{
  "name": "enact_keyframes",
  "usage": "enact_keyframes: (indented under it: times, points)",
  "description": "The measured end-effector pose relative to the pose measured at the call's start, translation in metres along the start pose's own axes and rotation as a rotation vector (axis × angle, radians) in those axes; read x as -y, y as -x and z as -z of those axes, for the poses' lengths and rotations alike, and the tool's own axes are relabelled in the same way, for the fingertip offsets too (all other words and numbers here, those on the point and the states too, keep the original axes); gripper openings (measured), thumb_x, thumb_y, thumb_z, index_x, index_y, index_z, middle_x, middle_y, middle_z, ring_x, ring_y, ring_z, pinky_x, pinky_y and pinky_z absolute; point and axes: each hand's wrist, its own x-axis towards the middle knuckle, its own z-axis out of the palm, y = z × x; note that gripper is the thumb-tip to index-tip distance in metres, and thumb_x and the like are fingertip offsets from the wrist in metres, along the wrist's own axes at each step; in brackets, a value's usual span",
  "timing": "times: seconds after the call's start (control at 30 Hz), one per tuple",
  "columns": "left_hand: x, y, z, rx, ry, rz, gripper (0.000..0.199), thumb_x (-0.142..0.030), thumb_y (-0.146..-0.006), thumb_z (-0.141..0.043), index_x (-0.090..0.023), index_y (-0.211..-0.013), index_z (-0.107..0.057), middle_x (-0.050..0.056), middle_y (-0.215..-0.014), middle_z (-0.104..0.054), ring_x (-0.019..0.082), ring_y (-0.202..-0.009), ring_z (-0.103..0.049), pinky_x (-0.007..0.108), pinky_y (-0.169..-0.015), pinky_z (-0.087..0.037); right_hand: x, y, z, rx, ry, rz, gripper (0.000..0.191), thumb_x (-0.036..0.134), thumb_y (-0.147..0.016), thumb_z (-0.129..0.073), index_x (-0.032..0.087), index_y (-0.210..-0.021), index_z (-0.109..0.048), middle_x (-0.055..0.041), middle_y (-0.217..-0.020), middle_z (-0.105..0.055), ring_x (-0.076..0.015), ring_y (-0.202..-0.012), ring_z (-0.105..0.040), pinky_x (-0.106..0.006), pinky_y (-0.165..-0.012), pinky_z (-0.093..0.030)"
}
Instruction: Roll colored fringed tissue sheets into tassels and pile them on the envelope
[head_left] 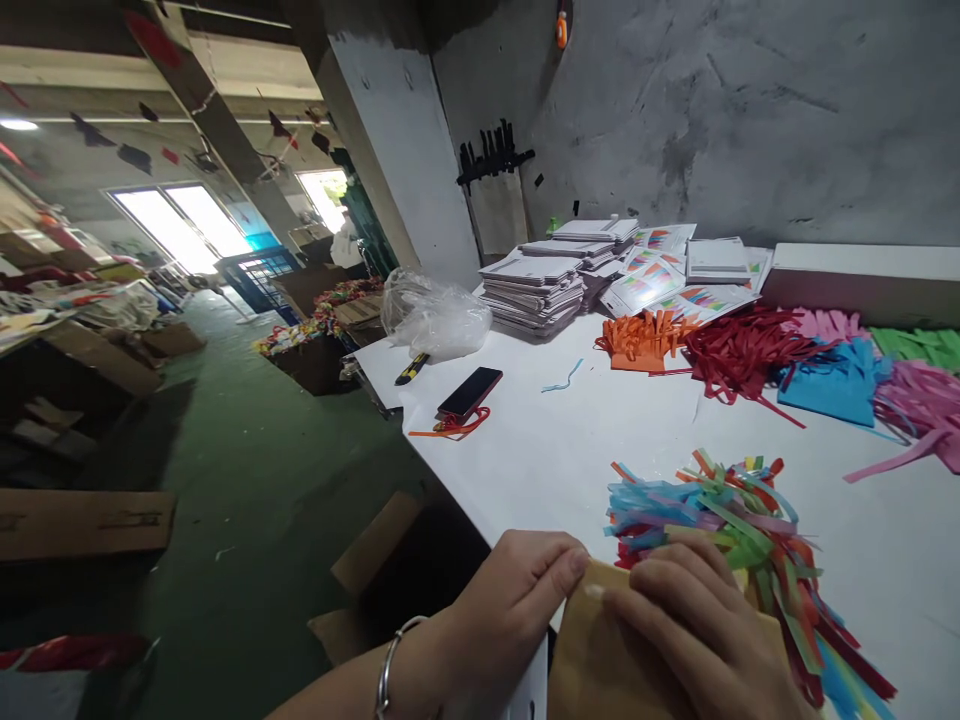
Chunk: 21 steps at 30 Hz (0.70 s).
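Observation:
My left hand [517,590] pinches the upper left corner of a flat tan paper piece [600,660], perhaps an envelope, at the table's near edge. My right hand [697,620] lies over the same piece with its fingers bent together along the top, a small whitish spot beside the fingertips. Whatever is under that hand is hidden. Just beyond, touching or close behind the right hand, lies a bunch of multicoloured paper strips [757,520] in blue, green, red and orange.
On the white table [525,470] lie a phone [471,392], a yellow-black cutter knife [412,369], a clear plastic bag [442,315], stacks of printed cards [529,290] and fringed paper bundles in orange [637,345], dark red [750,345] and blue [832,385]. An open cardboard box [375,545] stands below left.

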Motion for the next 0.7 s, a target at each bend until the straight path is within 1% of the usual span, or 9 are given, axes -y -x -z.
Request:
enact_keyframes:
  times: [0.1,0.17,0.23,0.3,0.37,0.43,0.53,0.63,0.7]
  points:
    - [0.015,-0.019,0.020,-0.118,-0.014,0.170,0.045,-0.054,-0.096,-0.040,-0.020,-0.067,-0.046,-0.003,-0.065,-0.044,0.014,-0.063,-0.042,0.026,-0.059,-0.036,0.000,0.001,0.010,-0.016,-0.103,-0.065,0.009,0.013,-0.098,-0.056,0.020,-0.096,-0.061,-0.0001,-0.071,-0.063,-0.0141,-0.066,-0.063,-0.027,-0.073,-0.054]
    - [0.029,-0.041,0.041,-0.193,-0.045,0.231,0.045,-0.056,-0.094,-0.042,-0.020,-0.068,-0.049,-0.003,-0.065,-0.046,0.015,-0.063,-0.044,0.027,-0.061,-0.038,-0.001,0.008,0.016,-0.020,-0.215,-0.277,0.007,0.017,-0.097,-0.059,0.024,-0.095,-0.059,0.0019,-0.071,-0.063,-0.0128,-0.062,-0.063,-0.021,-0.061,-0.053]
    - [0.044,-0.066,0.063,-0.240,-0.083,0.254,0.046,-0.056,-0.095,-0.041,-0.019,-0.070,-0.054,0.000,-0.067,-0.054,0.017,-0.066,-0.051,0.029,-0.065,-0.042,-0.004,0.015,0.017,-0.040,-0.286,-0.592,0.004,0.028,-0.099,-0.056,0.027,-0.101,-0.059,0.0025,-0.073,-0.065,-0.0123,-0.056,-0.063,-0.018,-0.047,-0.048]
    - [0.058,-0.091,0.082,-0.283,-0.133,0.286,0.049,-0.057,-0.097,-0.040,-0.018,-0.075,-0.059,0.003,-0.073,-0.061,0.019,-0.070,-0.057,0.032,-0.070,-0.045,-0.007,0.019,0.012,-0.064,-0.346,-0.877,0.022,0.042,-0.100,-0.054,0.028,-0.116,-0.057,0.0009,-0.078,-0.069,-0.0142,-0.056,-0.065,-0.020,-0.044,-0.048]
    - [0.067,-0.108,0.093,-0.328,-0.193,0.319,0.048,-0.059,-0.098,-0.043,-0.016,-0.087,-0.063,0.004,-0.079,-0.065,0.019,-0.072,-0.060,0.034,-0.074,-0.047,-0.009,0.018,0.000,-0.047,-0.435,-1.002,0.043,0.051,-0.096,-0.057,0.026,-0.130,-0.051,-0.0017,-0.083,-0.071,-0.0180,-0.066,-0.069,-0.025,-0.053,-0.054]
    - [0.069,-0.114,0.094,-0.368,-0.247,0.330,0.048,-0.060,-0.098,-0.045,-0.016,-0.102,-0.063,0.005,-0.084,-0.067,0.021,-0.076,-0.062,0.037,-0.078,-0.046,-0.009,0.014,-0.018,-0.042,-0.487,-1.033,0.059,0.056,-0.092,-0.062,0.025,-0.139,-0.045,-0.0040,-0.089,-0.073,-0.0215,-0.078,-0.071,-0.032,-0.067,-0.058]
    - [0.056,-0.105,0.081,-0.408,-0.289,0.291,0.058,-0.065,-0.098,-0.038,-0.015,-0.116,-0.061,0.007,-0.083,-0.069,0.027,-0.085,-0.064,0.037,-0.080,-0.044,-0.007,0.006,-0.046,-0.036,-0.615,-1.072,0.086,0.059,-0.085,-0.070,0.024,-0.151,-0.029,-0.0086,-0.104,-0.073,-0.0249,-0.092,-0.071,-0.040,-0.082,-0.057]
    - [0.031,-0.080,0.068,-0.388,-0.258,0.210,0.069,-0.072,-0.096,-0.032,-0.016,-0.127,-0.056,0.007,-0.081,-0.070,0.028,-0.086,-0.064,0.036,-0.079,-0.044,-0.005,0.000,-0.058,-0.035,-0.825,-1.090,0.090,0.059,-0.087,-0.068,0.023,-0.154,-0.020,-0.0044,-0.094,-0.072,-0.0209,-0.083,-0.069,-0.035,-0.076,-0.056]
    - [0.015,-0.059,0.064,-0.305,-0.198,0.149,0.075,-0.078,-0.089,-0.044,-0.017,-0.130,-0.056,0.006,-0.087,-0.072,0.026,-0.086,-0.066,0.033,-0.077,-0.046,-0.006,-0.001,-0.051,-0.088,-0.879,-1.093,0.082,0.055,-0.091,-0.066,0.025,-0.153,-0.023,-0.0006,-0.087,-0.070,-0.0165,-0.076,-0.066,-0.027,-0.069,-0.053]
